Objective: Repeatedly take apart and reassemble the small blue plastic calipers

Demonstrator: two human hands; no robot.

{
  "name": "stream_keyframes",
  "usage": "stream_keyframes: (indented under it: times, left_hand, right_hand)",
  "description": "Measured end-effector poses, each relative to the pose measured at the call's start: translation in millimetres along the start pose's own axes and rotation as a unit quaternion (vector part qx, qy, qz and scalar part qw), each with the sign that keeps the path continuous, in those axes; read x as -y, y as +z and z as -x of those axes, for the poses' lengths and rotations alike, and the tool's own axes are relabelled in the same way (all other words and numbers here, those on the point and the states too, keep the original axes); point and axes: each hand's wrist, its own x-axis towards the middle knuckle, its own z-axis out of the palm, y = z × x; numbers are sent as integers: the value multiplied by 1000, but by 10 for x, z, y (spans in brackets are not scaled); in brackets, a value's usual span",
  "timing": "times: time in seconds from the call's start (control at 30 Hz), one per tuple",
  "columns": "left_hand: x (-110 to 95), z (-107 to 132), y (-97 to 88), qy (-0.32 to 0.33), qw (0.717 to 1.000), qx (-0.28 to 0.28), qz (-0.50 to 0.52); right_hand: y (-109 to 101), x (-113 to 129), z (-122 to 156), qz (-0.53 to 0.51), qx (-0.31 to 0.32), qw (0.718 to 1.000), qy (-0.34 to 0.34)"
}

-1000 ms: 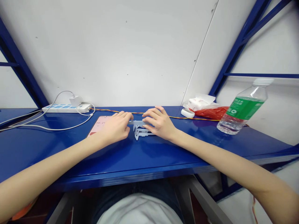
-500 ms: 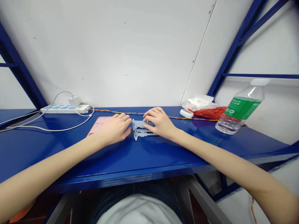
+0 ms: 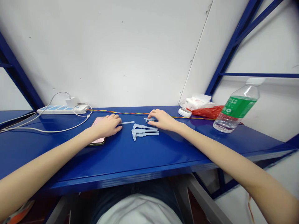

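My left hand (image 3: pixel 107 126) is over the phone, its fingers closed on a pale blue caliper, whose thin beam (image 3: pixel 127 123) sticks out to the right. The jaws of that caliper are hidden by the fingers. On the right, my right hand (image 3: pixel 163 119) has curved fingers around another pale blue caliper (image 3: pixel 149 119); its jaws show between thumb and forefinger. Between the hands, a small overlapping pile of calipers (image 3: pixel 140 131) lies on the blue table, jaws pointing left. A phone (image 3: pixel 99 141) with a pink screen lies partly covered under my left hand.
A white power strip (image 3: pixel 63 109) with a charger and white cables stands at the back left. Red and yellow wires (image 3: pixel 130 113) run along the wall. To the right are a white oval device (image 3: pixel 184 112), a red bag (image 3: pixel 207 111), tissues and a water bottle (image 3: pixel 238 107).
My left hand has moved left with one caliper. My right hand has shifted slightly right, drawing another caliper off the pile, and the remaining calipers now lie uncovered between them.
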Motion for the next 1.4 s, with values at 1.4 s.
stream_keyframes:
  times: [1.4]
  left_hand:
    - [66, 6, -44, 90, 971, -205, -78]
  right_hand:
    - [129, 46, -13, 109, -145, 983, -10]
